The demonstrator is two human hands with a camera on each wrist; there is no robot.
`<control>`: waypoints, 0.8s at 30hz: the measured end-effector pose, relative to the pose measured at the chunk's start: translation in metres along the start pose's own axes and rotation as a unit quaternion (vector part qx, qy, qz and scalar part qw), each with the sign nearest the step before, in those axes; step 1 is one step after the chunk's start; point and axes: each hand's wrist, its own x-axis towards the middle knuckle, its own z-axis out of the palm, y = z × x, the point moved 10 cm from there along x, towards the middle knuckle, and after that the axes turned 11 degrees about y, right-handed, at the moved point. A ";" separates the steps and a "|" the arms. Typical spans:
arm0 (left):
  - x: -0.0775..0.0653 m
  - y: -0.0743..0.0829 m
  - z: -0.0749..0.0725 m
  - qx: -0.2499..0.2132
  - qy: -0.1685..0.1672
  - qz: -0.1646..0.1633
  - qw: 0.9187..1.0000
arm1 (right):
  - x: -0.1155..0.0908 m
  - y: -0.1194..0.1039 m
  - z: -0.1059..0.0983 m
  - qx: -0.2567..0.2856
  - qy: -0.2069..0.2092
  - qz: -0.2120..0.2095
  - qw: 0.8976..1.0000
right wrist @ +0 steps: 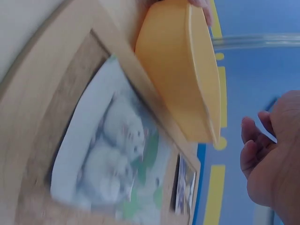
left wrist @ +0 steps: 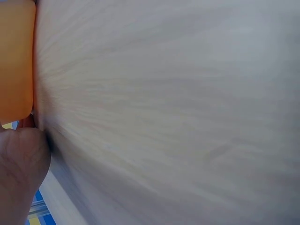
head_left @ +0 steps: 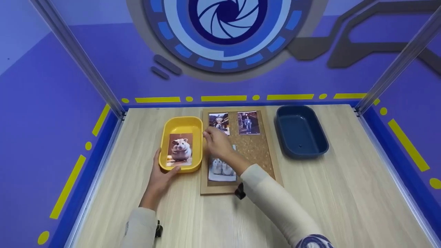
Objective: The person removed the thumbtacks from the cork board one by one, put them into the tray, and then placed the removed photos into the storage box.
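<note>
A yellow tray [head_left: 198, 146] stands left of a wood-framed cork board [head_left: 256, 151]. Inside it lies a photo of a brown-and-white hamster [head_left: 181, 151]. My left hand [head_left: 162, 179] holds the tray's near left corner, thumb over the near rim and fingers along the left wall. Beside the tray's right rim, over the board's left edge, is my right hand [head_left: 219, 143] with loosely bent fingers [right wrist: 249, 150]; no held thing shows between them. Under my right wrist, a photo of two white hamsters [right wrist: 117, 145] lies on the cork, partly hidden in the head view.
Two more photos are at the board's far end, a left one [head_left: 224, 119] partly behind my right hand and a right one [head_left: 248, 123] of a standing person. Right of the board stands a dark blue tray [head_left: 299, 132]. Purple-blue panels [head_left: 103, 69] enclose the table's back and sides.
</note>
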 end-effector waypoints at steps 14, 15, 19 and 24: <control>0.002 0.000 -0.002 -0.007 0.009 -0.003 1.000 | -0.028 0.084 -0.061 0.005 0.035 0.067 0.997; 0.003 0.000 -0.002 -0.008 0.008 -0.005 1.000 | -0.031 0.091 -0.066 -0.001 0.038 0.071 0.997; 0.005 0.001 0.000 -0.021 0.010 -0.010 1.000 | -0.044 0.113 -0.083 -0.017 0.048 0.088 0.995; 0.005 0.003 0.001 -0.035 0.012 -0.010 0.999 | -0.056 0.131 -0.095 -0.012 0.056 0.103 0.993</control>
